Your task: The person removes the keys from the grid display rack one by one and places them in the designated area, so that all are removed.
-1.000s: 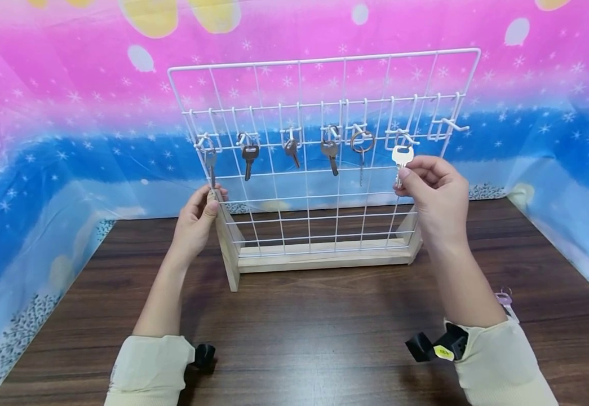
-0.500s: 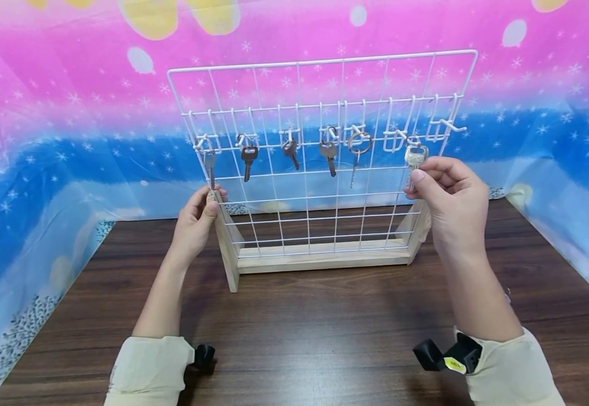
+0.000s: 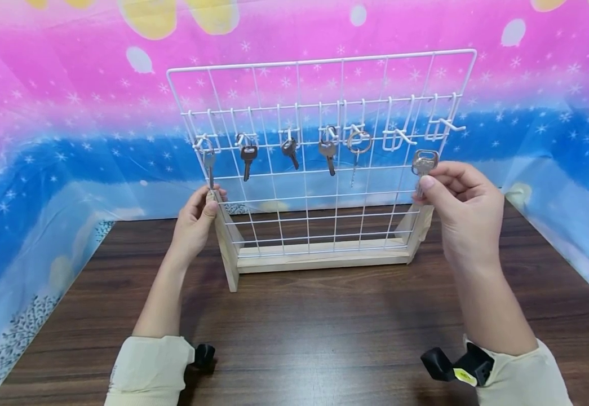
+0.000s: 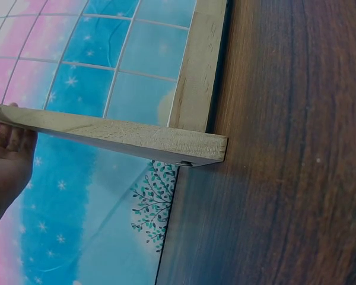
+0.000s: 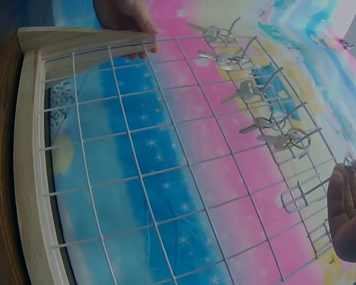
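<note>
My right hand (image 3: 469, 211) pinches a silver key (image 3: 425, 162) by its blade between thumb and fingers, head upward, in front of the right end of a white wire grid rack (image 3: 322, 60). Just left of that key, a white hook (image 3: 406, 137) bears nothing. My left hand (image 3: 196, 220) grips the wooden side upright (image 3: 225, 248) of the rack's stand; the left wrist view shows its fingers behind the upright (image 4: 124, 133). Several keys hang from hooks along the grid, among them a dark key (image 3: 248, 155) and one on a large ring (image 3: 354, 169).
At the far right of the grid, another bare hook (image 3: 451, 125) points outward. The stand's wooden base bar (image 3: 324, 262) rests on a dark wood table (image 3: 294, 332). A patterned pink and blue cloth (image 3: 71, 101) surrounds the table's back and sides.
The key in my right hand has moved right and slightly down, off the hook it hung at. My forearm now covers a purple-headed key on the table. The left hand has stayed put.
</note>
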### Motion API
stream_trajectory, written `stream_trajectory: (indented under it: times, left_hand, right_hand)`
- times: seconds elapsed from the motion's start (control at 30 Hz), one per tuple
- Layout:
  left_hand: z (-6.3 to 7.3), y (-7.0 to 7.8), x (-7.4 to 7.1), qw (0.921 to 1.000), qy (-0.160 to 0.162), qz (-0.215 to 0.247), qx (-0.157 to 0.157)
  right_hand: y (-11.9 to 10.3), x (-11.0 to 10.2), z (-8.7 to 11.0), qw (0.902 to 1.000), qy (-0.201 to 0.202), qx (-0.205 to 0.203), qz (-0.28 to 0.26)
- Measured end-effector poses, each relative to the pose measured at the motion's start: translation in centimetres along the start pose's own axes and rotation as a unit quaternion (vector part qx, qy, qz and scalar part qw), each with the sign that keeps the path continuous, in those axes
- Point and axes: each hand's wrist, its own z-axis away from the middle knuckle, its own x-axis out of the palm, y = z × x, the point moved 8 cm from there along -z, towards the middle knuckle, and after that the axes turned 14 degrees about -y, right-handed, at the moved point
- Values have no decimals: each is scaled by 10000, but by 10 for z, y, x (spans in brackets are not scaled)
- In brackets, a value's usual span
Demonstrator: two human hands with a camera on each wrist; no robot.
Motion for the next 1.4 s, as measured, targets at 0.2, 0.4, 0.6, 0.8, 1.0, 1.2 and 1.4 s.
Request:
stream_trajectory:
  times: [0.2,0.4,0.6,0.8,1.0,1.2,1.4]
  left_hand:
    - [0,-1,-1,10000,0,24,23]
    - [0,0,0,10000,-18,47,56]
    - [1,-1,-1,9999,52,78,37]
    - [1,-1,0,10000,39,56,-5]
    - [1,-1,0,10000,-23,23,13]
    - [2,-3,-1,10000,14,-35,-37]
    - [0,-3,0,10000,26,40,34]
  right_hand:
    - [-2,-8,9,9996,65,203,157]
    - [4,-17,22,9953,-141,694,-664]
    - [7,-36,37,9870,-305,1000,-1219]
    - [15,-62,55,9794,-585,1478,-1241]
    - [30,-98,77,9720,-537,2202,-625]
    - [44,-128,92,9612,-660,2624,-533]
    - [60,-158,109,9423,-768,3258,-64]
